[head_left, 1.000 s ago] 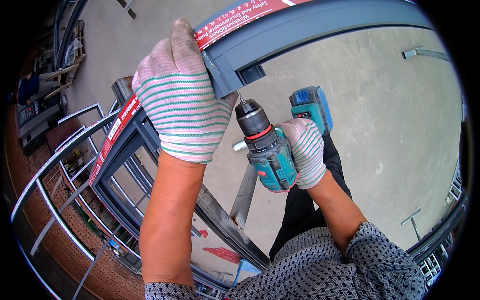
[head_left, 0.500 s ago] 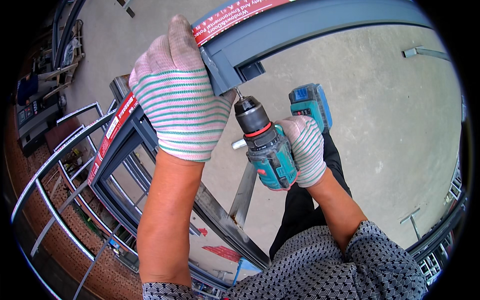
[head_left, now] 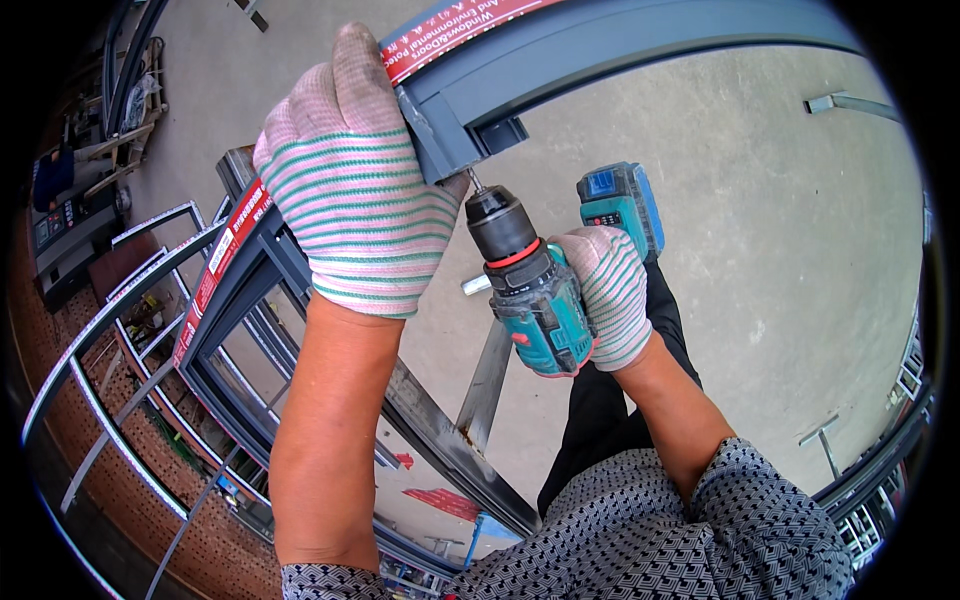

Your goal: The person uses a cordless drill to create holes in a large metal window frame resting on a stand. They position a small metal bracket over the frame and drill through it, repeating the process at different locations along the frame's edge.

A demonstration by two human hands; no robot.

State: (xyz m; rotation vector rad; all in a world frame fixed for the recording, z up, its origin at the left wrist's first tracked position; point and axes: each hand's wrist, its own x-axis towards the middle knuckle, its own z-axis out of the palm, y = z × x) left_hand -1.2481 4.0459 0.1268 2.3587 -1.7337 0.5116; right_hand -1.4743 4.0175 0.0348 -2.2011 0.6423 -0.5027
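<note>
My left hand (head_left: 345,190), in a pink glove with green stripes, grips the end of a grey metal window-frame profile (head_left: 610,70). Its thumb sits near the profile's lower edge, and most of its fingertips are out of sight behind the metal. My right hand (head_left: 610,290), gloved alike, is closed round the handle of a teal and black cordless drill (head_left: 540,315). The drill points up and left. Its thin bit reaches the profile's cut end, right beside my left thumb; whether it has entered the metal I cannot tell. A blue-topped battery (head_left: 625,205) shows beyond my right hand.
Under my left arm, more grey frame profiles (head_left: 225,330) with red tape rest on a steel stand (head_left: 440,440). Curved metal frames (head_left: 90,370) fill the left side. A dark machine (head_left: 75,225) stands far left. A metal bar (head_left: 850,104) lies on the concrete floor at right.
My left hand and the profile's end have shifted very slightly up and left. The drill has moved a little the same way, its bit still at the profile.
</note>
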